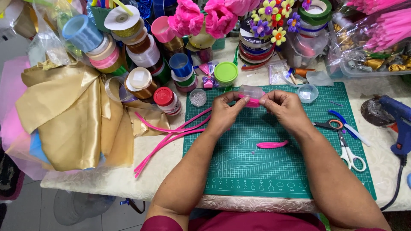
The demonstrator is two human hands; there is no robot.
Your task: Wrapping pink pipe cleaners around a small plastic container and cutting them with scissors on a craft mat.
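A green cutting mat (274, 171) is lying on the table, with gold fabric (72, 115) bunching at its left. Above the mat's top edge, the left hand (224, 113) and right hand (284, 107) are both pinching a pink pipe cleaner piece (251, 102). A second pink piece (272, 145) is resting mid-mat, scissors (344, 141) at its right.

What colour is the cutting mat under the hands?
Green with pale grid lines; the cutting mat shows best in the head view.
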